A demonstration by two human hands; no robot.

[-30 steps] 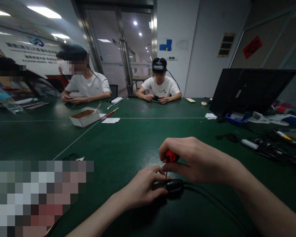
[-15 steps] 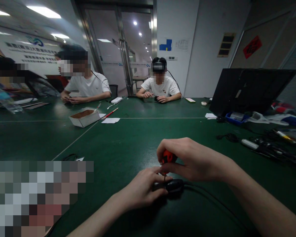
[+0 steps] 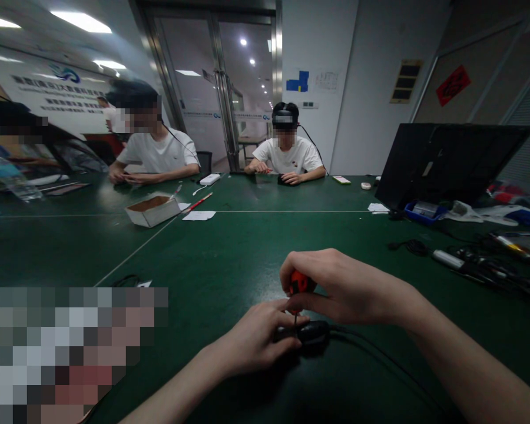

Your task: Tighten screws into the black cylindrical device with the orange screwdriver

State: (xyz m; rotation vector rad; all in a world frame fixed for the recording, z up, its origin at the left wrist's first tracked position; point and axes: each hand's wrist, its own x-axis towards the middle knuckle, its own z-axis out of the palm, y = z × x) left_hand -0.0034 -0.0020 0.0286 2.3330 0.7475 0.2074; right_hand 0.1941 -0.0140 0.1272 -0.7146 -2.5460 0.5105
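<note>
Black and rounded, a small cabled casing (image 3: 315, 333) is lying on the green table (image 3: 238, 250), the left hand (image 3: 258, 333) pinching its left end; the right hand (image 3: 342, 288) is gripping, fingers curled tight, a red-and-black screwdriver (image 3: 298, 282), shaft down; a white open-topped box (image 3: 159, 215) is showing brown inside; a blue tray (image 3: 418, 218) is holding something grey (image 3: 426, 208); a white wall sign (image 3: 22, 68) is bearing blurred dark lettering (image 3: 57, 86).

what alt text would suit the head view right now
The right hand holds a red screwdriver pointing down at a black corded device, which the left hand holds on a green table. A person in white sits opposite.
</note>
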